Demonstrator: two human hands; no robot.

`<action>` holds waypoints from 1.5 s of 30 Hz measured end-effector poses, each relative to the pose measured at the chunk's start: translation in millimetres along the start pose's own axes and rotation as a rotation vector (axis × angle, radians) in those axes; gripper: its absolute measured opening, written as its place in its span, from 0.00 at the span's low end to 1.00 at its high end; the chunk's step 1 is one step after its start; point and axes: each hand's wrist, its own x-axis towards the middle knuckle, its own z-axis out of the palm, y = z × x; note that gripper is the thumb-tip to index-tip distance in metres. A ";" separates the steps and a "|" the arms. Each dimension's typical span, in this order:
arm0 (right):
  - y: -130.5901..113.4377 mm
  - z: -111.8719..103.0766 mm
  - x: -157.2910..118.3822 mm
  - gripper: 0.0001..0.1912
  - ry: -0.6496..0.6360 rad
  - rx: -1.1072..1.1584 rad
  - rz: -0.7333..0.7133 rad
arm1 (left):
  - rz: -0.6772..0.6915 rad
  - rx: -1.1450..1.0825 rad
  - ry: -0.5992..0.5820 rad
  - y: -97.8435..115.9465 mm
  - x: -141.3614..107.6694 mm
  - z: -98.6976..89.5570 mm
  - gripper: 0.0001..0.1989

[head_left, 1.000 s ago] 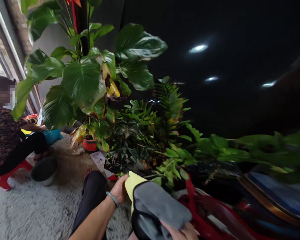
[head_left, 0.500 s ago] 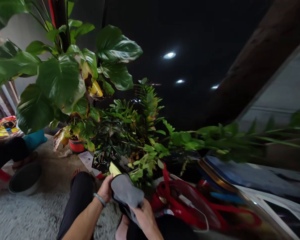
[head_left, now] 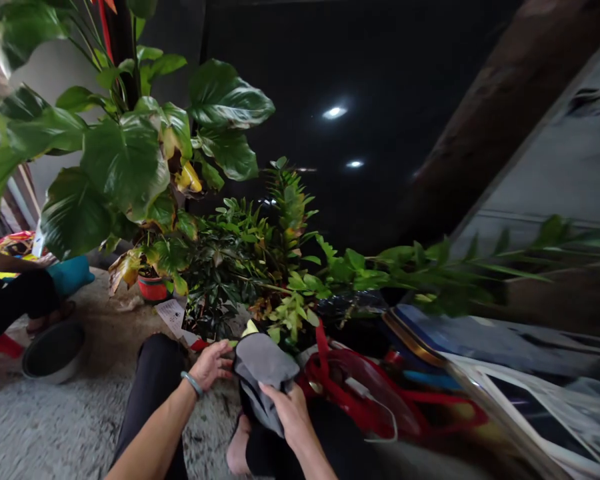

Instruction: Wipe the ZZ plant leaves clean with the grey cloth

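A grey cloth item with dark edging (head_left: 266,363) hangs over my lap, its exact kind unclear. My right hand (head_left: 291,407) grips it from the right side, thumb on top. Just left of the cloth, my left hand (head_left: 213,365) has its fingers spread and holds nothing; a light bangle circles that wrist. Something pale yellow (head_left: 250,328) shows behind the cloth's top edge, partly hidden.
Leafy plants (head_left: 125,160) stand ahead, one in a red pot (head_left: 153,288). A red bag (head_left: 370,393) with a white cable lies right. At left are a grey basin (head_left: 54,353) and another person's leg (head_left: 20,310).
My left hand has let go of the cloth and opened to its left. The cloth has shifted slightly right, still in my right hand. The view has moved a little.
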 end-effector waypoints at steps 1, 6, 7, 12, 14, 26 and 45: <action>-0.1 0.9 -5.8 0.13 -0.012 0.022 0.016 | 0.006 0.021 0.016 3.6 -4.5 -1.4 0.18; -15.9 -3.8 -13.6 0.15 -0.015 0.088 0.029 | 0.045 -0.012 0.024 24.9 -25.4 -8.4 0.17; -18.8 -4.0 -12.9 0.16 -0.013 0.095 0.023 | 0.067 -0.044 0.008 29.8 -29.1 -9.7 0.17; -25.8 1.1 -18.7 0.16 -0.027 0.117 0.041 | 0.228 -0.294 -0.002 62.9 -39.3 -20.9 0.12; -32.2 2.2 -25.1 0.17 -0.058 0.129 0.050 | 0.303 -0.393 0.061 81.3 -35.9 -26.5 0.09; -141.7 73.6 4.5 0.21 0.073 0.687 0.061 | 0.321 -0.159 0.208 117.4 23.4 -26.9 0.03; -127.7 115.6 44.8 0.18 -0.054 0.725 0.307 | 0.269 -0.294 0.292 101.7 59.3 -30.0 0.07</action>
